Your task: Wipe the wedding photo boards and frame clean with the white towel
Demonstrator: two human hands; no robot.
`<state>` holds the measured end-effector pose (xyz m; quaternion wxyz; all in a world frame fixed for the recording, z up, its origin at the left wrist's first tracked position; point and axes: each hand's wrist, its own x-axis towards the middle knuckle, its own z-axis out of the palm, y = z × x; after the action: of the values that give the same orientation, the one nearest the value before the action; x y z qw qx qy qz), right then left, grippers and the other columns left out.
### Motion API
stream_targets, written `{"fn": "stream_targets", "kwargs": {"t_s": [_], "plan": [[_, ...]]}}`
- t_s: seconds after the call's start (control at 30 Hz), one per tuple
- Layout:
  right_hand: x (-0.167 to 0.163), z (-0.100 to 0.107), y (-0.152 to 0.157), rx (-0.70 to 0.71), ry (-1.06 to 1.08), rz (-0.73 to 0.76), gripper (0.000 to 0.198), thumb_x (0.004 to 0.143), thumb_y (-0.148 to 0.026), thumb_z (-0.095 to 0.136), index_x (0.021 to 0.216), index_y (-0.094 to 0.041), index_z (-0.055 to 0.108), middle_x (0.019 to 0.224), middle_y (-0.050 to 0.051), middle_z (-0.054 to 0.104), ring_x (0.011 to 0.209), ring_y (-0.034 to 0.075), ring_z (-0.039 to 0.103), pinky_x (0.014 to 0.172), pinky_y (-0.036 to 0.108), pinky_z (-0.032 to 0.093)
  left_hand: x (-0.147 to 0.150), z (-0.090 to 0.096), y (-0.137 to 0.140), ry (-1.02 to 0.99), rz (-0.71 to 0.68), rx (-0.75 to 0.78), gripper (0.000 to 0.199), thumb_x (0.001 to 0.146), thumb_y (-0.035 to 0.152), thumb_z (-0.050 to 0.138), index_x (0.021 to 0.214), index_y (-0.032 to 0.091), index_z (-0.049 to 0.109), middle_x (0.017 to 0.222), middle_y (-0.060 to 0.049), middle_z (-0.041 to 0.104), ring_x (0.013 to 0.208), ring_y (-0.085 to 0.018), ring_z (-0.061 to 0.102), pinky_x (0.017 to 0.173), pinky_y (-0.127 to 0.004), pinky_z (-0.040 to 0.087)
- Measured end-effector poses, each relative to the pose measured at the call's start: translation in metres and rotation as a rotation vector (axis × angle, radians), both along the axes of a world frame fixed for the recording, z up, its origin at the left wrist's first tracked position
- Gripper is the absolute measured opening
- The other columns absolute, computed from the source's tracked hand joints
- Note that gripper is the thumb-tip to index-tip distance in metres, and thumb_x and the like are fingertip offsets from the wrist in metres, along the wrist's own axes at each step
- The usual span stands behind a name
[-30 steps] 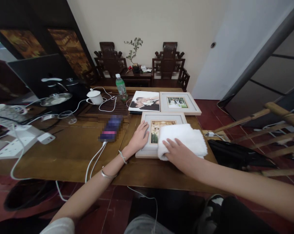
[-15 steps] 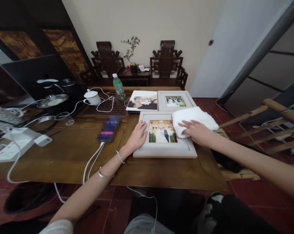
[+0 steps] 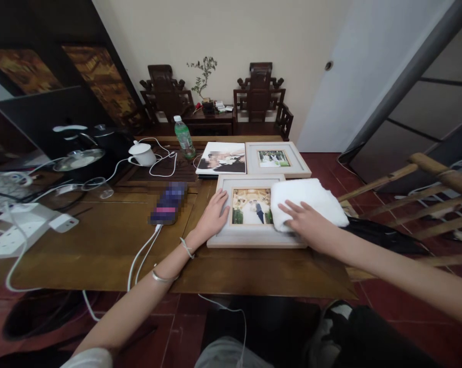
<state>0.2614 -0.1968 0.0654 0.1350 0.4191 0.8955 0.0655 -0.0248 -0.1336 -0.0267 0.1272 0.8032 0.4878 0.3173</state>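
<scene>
My left hand (image 3: 214, 212) lies with its fingers stretched out over the left border of a pale wooden picture frame (image 3: 254, 244), which lies flat near the table's front edge. Inside the frame is a photo (image 3: 248, 207) of a couple under an arch, its right edge covered. A folded white towel (image 3: 311, 197) rests over the right part of this frame and sticks out past its side. My right hand (image 3: 303, 222) holds the towel from above against the frame, fingers spread across it. What lies under the towel is hidden.
Behind stand a second picture frame (image 3: 303, 168) and a photo album or print (image 3: 223, 158). A charging phone (image 3: 168, 203) lies to the left. Further off are a green bottle (image 3: 184, 138), a lidded white cup (image 3: 142, 153) and a power strip (image 3: 20, 230). A wooden chair (image 3: 438, 174) stands on the right.
My right hand and the towel have slid a little toward me, down the right side of the frame. My left hand stays on the left border. The view has shifted slightly.
</scene>
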Motion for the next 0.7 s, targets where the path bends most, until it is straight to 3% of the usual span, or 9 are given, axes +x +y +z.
{"fn": "stream_targets", "kwargs": {"t_s": [0.17, 0.3, 0.43, 0.57, 0.7], "plan": [[-0.011, 0.017, -0.049, -0.189, 0.125, -0.005, 0.048, 0.067, -0.002, 0.052, 0.111, -0.016, 0.067, 0.144, 0.017, 0.041, 0.133, 0.031, 0.038, 0.099, 0.043, 0.042, 0.001, 0.001, 0.0, 0.016, 0.003, 0.0, 0.045, 0.089, 0.027, 0.041, 0.131, 0.012, 0.049, 0.141, -0.015, 0.047, 0.139, -0.028, 0.031, 0.114, -0.051, 0.027], [-0.028, 0.019, -0.051, -0.204, 0.152, 0.019, 0.052, 0.066, 0.0, 0.046, 0.109, -0.018, 0.067, 0.141, 0.013, 0.048, 0.127, 0.028, 0.046, 0.093, 0.038, 0.047, 0.001, 0.001, 0.0, 0.009, 0.003, 0.001, 0.044, 0.089, 0.028, 0.041, 0.129, 0.011, 0.051, 0.14, -0.016, 0.047, 0.138, -0.029, 0.032, 0.114, -0.051, 0.027], [-0.039, 0.009, -0.013, -0.131, 0.097, 0.005, 0.054, 0.066, 0.003, 0.045, 0.112, -0.017, 0.066, 0.139, 0.016, 0.049, 0.119, 0.028, 0.054, 0.086, 0.036, 0.05, 0.001, -0.001, 0.001, -0.011, 0.007, 0.012, 0.042, 0.09, 0.028, 0.041, 0.126, 0.012, 0.054, 0.139, -0.015, 0.049, 0.138, -0.028, 0.033, 0.113, -0.051, 0.028], [-0.04, -0.001, 0.045, 0.039, 0.041, 0.033, 0.058, 0.069, 0.008, 0.044, 0.119, -0.014, 0.061, 0.148, 0.016, 0.036, 0.132, 0.033, 0.038, 0.094, 0.048, 0.046, 0.001, -0.002, 0.001, -0.023, 0.008, 0.01, 0.043, 0.089, 0.028, 0.042, 0.127, 0.01, 0.053, 0.139, -0.017, 0.049, 0.138, -0.028, 0.033, 0.114, -0.05, 0.027], [-0.043, -0.01, 0.09, 0.221, -0.008, -0.032, 0.059, 0.075, 0.009, 0.044, 0.124, -0.019, 0.058, 0.157, 0.01, 0.015, 0.137, 0.041, 0.023, 0.096, 0.063, 0.039, 0.0, -0.003, 0.002, -0.039, 0.007, 0.013, 0.044, 0.089, 0.028, 0.043, 0.129, 0.011, 0.052, 0.138, -0.016, 0.049, 0.138, -0.027, 0.034, 0.114, -0.048, 0.027]]}}
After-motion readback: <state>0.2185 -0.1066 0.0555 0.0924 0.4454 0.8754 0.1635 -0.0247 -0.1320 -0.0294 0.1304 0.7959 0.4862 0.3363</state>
